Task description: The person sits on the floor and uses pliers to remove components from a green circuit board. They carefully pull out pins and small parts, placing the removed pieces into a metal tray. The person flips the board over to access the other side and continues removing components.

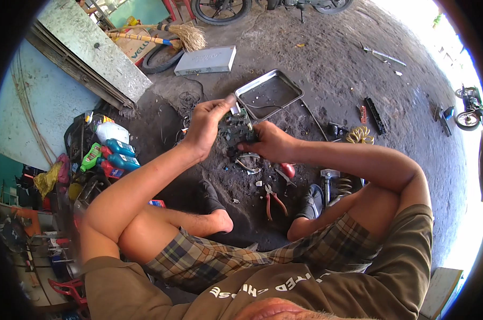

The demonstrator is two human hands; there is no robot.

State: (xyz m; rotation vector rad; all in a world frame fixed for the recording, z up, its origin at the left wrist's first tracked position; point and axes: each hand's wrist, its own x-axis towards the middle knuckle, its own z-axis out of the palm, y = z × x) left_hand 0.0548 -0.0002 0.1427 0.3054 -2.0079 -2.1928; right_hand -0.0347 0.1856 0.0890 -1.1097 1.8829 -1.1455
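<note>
**Dark, grimy part held between both hands above the dirt floor**

The small mechanical part sits in the middle of the scene, lifted off the ground between the person's knees. It looks dark, nearly black with a greenish tint, irregular and cluttered, with thin wires trailing from it; finer detail is too small to make out. The left hand is clamped on its left side, thumb and fingers pinching a pale, small piece at the top. The right hand grips its right side, fingers curled shut around it. Just beyond lies a metal tray. Nearer, on the ground, are red-handled pliers and a red-handled screwdriver.
</note>
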